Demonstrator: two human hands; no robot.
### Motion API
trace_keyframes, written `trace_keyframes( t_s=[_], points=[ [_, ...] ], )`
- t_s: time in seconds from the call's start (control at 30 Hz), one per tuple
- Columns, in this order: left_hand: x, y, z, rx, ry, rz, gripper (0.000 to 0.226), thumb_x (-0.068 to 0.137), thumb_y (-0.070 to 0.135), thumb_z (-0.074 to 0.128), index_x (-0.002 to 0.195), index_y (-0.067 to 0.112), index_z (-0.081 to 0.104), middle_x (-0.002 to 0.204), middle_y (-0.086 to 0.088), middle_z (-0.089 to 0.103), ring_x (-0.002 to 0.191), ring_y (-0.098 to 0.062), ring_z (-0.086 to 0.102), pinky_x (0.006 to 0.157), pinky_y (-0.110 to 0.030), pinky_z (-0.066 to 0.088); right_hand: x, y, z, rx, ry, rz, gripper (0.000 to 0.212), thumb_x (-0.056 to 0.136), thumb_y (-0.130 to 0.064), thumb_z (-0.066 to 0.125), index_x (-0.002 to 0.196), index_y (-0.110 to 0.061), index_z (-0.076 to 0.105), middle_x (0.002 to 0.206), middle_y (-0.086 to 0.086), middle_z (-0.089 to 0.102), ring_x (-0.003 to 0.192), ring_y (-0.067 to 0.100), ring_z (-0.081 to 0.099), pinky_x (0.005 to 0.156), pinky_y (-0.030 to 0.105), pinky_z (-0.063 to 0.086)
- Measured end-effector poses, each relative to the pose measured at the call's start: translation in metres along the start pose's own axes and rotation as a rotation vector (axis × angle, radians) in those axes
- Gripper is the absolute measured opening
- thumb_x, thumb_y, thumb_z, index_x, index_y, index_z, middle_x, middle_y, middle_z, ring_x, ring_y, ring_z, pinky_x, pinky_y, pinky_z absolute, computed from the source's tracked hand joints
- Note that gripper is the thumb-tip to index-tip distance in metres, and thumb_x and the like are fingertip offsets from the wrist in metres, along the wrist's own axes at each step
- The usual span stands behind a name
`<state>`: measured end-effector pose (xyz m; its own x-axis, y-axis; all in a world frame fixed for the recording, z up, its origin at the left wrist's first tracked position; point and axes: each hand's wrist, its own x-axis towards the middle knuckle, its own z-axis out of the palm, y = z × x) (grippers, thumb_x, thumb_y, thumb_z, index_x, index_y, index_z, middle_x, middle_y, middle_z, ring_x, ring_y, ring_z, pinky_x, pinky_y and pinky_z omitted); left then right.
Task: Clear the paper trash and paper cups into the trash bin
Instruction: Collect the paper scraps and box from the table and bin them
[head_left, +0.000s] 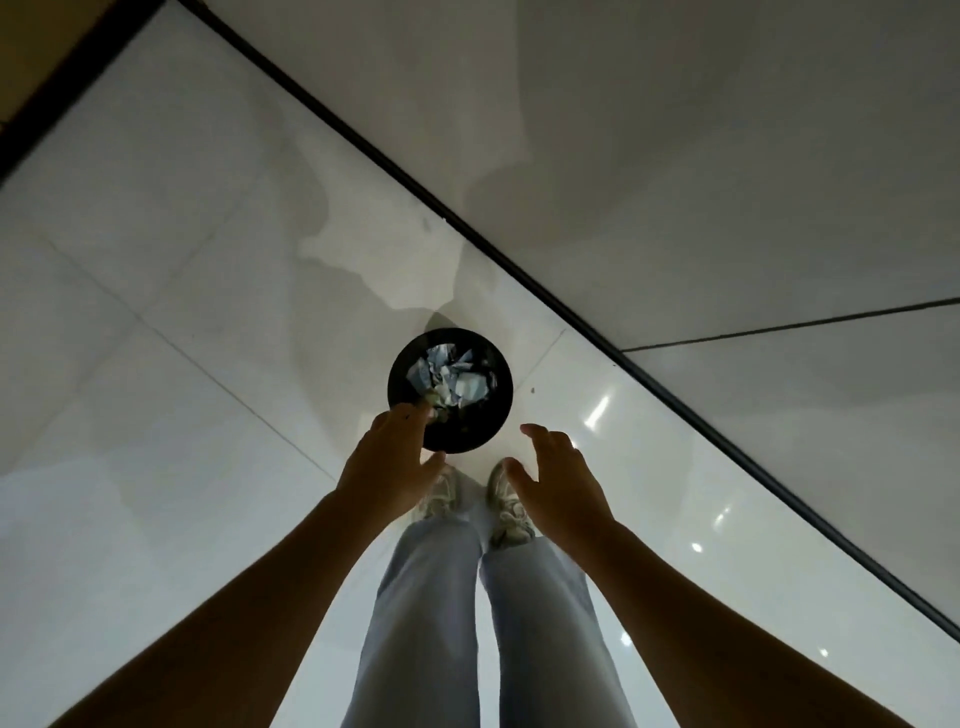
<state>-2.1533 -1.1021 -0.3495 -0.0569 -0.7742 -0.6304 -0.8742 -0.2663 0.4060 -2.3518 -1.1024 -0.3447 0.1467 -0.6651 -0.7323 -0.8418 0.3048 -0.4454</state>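
Note:
A round black trash bin (488, 415) stands on the pale tiled floor just ahead of my feet. Crumpled white and bluish paper (449, 376) fills its inside. My left hand (392, 462) hovers over the bin's near left rim, fingers spread, holding nothing. To the right of the bin my right hand (558, 478) is held out, fingers apart and empty. No paper cup can be made out among the paper.
A wall with a dark baseboard (571, 312) runs diagonally right behind the bin. My legs in light jeans (483, 597) and pale sneakers (506, 504) stand directly before the bin. Glossy floor tiles (156, 364) stretch to the left.

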Motion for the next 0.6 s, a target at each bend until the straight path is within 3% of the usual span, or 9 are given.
trace_keyframes(
  t_s=[0.27, 0.6],
  points=[
    [-0.063, 0.047, -0.072, 0.136, -0.051, 0.187, 0.06, 0.094, 0.034, 0.053, 0.145, 0.015, 0.031, 0.149, -0.007, 0.035, 0.137, -0.022, 0.032, 0.108, -0.031, 0.034, -0.11, -0.048, -0.035, 0.07, 0.142, 0.048, 0.061, 0.097, -0.044, 0.048, 0.15, -0.024, 0.025, 0.152, 0.001, 0.032, 0.137, 0.02, 0.034, 0.109, 0.036, 0.037],
    [-0.136, 0.108, -0.132, 0.454, -0.162, 0.585, 0.059, 0.093, 0.033, 0.053, 0.146, 0.017, 0.031, 0.149, -0.003, 0.035, 0.135, -0.022, 0.034, 0.111, -0.034, 0.033, -0.23, -0.09, -0.008, 0.202, 0.454, 0.24, 0.067, 0.093, -0.049, 0.052, 0.15, -0.028, 0.022, 0.153, 0.002, 0.031, 0.135, 0.023, 0.036, 0.105, 0.041, 0.042]
  ],
)
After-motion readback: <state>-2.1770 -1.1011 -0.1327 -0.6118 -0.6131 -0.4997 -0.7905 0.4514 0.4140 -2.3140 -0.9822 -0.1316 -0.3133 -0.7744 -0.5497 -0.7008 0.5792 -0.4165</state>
